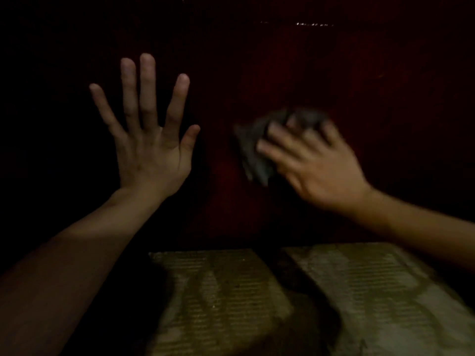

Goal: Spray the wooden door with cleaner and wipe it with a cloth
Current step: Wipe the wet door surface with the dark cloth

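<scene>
Against the dark door [308,73], the right hand [316,165] presses a grey cloth [253,152] flat with fingers spread, the left hand [151,140] braces open and empty — wipe in overlapping passes with even pressure.

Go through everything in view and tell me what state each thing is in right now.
Left hand: open, fingers spread, flat toward the door.
Right hand: pressing the cloth, blurred.
Grey cloth: bunched against the door.
Wooden door: dark red, dimly lit.
Ridged floor slabs: bare.
</scene>
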The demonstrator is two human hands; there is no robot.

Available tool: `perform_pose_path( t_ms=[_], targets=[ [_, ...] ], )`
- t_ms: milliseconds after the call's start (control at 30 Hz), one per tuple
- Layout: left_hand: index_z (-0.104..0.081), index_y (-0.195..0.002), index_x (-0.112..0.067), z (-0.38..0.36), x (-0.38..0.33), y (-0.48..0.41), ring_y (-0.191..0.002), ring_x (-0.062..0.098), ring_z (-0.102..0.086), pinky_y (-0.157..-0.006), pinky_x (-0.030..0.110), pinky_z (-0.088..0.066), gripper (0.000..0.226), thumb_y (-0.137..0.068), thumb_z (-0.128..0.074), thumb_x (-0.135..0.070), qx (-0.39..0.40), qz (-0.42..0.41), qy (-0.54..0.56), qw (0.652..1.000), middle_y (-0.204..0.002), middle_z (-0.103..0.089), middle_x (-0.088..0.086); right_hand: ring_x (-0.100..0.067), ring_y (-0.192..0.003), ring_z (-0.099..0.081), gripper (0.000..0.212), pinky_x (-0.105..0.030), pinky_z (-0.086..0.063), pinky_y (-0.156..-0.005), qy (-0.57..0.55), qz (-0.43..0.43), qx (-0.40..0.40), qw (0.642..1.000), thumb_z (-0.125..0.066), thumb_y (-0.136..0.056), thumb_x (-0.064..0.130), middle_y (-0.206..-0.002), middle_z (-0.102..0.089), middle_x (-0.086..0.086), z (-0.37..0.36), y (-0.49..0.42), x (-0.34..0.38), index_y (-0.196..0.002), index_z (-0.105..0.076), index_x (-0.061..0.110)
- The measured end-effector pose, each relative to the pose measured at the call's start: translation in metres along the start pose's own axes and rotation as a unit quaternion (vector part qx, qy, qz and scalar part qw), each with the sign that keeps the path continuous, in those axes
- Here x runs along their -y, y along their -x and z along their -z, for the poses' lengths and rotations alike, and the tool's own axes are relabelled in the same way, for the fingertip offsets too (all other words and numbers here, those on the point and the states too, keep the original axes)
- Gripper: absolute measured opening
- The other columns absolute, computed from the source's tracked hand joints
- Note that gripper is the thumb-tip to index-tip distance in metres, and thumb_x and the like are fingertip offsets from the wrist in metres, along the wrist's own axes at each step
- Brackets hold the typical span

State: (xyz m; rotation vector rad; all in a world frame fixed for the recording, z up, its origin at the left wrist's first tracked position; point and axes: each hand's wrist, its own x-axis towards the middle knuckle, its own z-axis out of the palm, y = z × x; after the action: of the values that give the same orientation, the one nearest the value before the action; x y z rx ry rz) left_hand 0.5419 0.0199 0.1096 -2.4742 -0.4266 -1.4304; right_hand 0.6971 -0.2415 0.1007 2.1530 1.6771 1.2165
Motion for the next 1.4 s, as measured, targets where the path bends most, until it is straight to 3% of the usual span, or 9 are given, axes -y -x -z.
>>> perform_pose_path(
  t_ms=[167,367,567,667,800,1000,1133,1233,1400],
  targets=[
    [-0.012,-0.156,-0.022,-0.005,0.001,0.004,-0.151,0.050,-0.012,-0.120,0.062,0.009,0.060,-0.110,-0.041,-0.046,-0.009,-0.003,0.024,1.000,-0.161,-0.005,0.023,-0.031,-0.157,0.006,0.061,-0.058,0.005,-0.122,0.022,-0.128,-0.068,0.989,-0.033,-0.110,0.039,-0.170,-0.001,-0.007,0.026,-0.046,-0.002,-0.164,-0.008,0.029],
    [0.001,-0.159,-0.031,-0.016,0.015,0.058,-0.157,0.019,0.023,-0.124,0.058,0.013,0.066,-0.110,-0.043,-0.036,0.037,-0.030,0.076,0.996,-0.161,-0.001,0.019,-0.016,-0.143,-0.031,0.078,-0.042,-0.004,-0.123,-0.017,0.149,0.063,0.987,-0.052,-0.094,0.028,-0.169,-0.013,0.005,-0.084,0.024,0.104,-0.163,-0.018,0.027],
    [-0.014,-0.157,-0.026,-0.021,0.016,0.070,-0.155,0.024,0.009,-0.126,0.056,0.011,0.060,-0.107,-0.048,-0.026,0.042,-0.004,0.081,0.996,-0.162,-0.004,0.012,-0.009,-0.155,-0.015,0.064,-0.050,0.045,-0.103,0.035,0.274,0.278,0.920,-0.033,-0.101,0.034,-0.168,-0.020,0.008,-0.147,0.088,0.166,-0.156,-0.001,0.025],
    [-0.015,-0.157,-0.026,-0.021,0.015,0.069,-0.157,0.024,0.009,-0.127,0.057,0.008,0.061,-0.107,-0.049,-0.025,0.034,0.002,0.078,0.996,-0.163,-0.006,0.011,-0.014,-0.152,0.009,0.067,-0.048,0.047,-0.100,0.030,0.269,0.253,0.929,-0.030,-0.107,0.035,-0.171,0.001,0.003,-0.140,0.081,0.152,-0.160,0.009,0.020],
    [-0.027,-0.153,-0.024,-0.006,0.022,0.068,-0.154,0.032,-0.013,-0.128,0.056,-0.003,0.054,-0.104,-0.049,-0.024,0.027,0.005,0.076,0.997,-0.161,-0.015,0.006,-0.015,-0.144,-0.040,0.069,-0.039,0.014,-0.123,-0.059,0.149,0.083,0.984,-0.037,-0.098,0.027,-0.168,-0.008,0.006,-0.080,0.017,0.110,-0.163,-0.014,0.027],
    [-0.026,-0.156,-0.019,0.010,0.020,0.052,-0.157,0.036,-0.015,-0.127,0.052,-0.011,0.051,-0.110,-0.031,-0.040,-0.032,0.165,0.116,0.979,-0.167,-0.021,0.019,-0.021,-0.157,0.007,0.062,-0.047,0.011,-0.124,-0.035,-0.030,-0.073,0.996,-0.026,-0.109,0.038,-0.173,0.000,0.000,0.041,-0.111,0.052,-0.165,-0.002,0.029],
    [-0.026,-0.157,-0.011,0.018,0.024,0.057,-0.158,0.042,-0.010,-0.130,0.043,-0.009,0.055,-0.111,-0.026,-0.041,-0.050,0.164,0.172,0.970,-0.166,-0.016,0.029,-0.027,-0.157,0.007,0.067,-0.053,0.012,-0.121,-0.020,-0.070,-0.101,0.992,-0.026,-0.105,0.036,-0.173,0.000,-0.006,0.044,-0.154,0.080,-0.165,0.002,0.024],
    [-0.024,-0.159,-0.007,0.023,0.023,0.045,-0.159,0.043,-0.005,-0.131,0.046,-0.010,0.060,-0.110,-0.024,-0.042,-0.065,0.191,0.220,0.954,-0.168,-0.010,0.030,-0.027,-0.157,-0.008,0.069,-0.047,0.020,-0.120,-0.044,0.107,0.011,0.993,-0.044,-0.104,0.026,-0.170,-0.019,-0.008,-0.004,-0.133,0.141,-0.160,-0.005,0.015],
    [-0.025,-0.160,-0.013,0.024,0.023,0.060,-0.161,0.034,-0.007,-0.128,0.055,-0.021,0.056,-0.110,-0.027,-0.040,-0.049,0.196,0.215,0.956,-0.170,-0.012,0.020,-0.016,-0.157,0.014,0.073,-0.047,0.037,-0.103,-0.004,0.262,0.273,0.926,-0.020,-0.110,0.038,-0.166,0.030,0.002,-0.092,-0.024,0.226,-0.146,0.040,0.017]
  ],
)
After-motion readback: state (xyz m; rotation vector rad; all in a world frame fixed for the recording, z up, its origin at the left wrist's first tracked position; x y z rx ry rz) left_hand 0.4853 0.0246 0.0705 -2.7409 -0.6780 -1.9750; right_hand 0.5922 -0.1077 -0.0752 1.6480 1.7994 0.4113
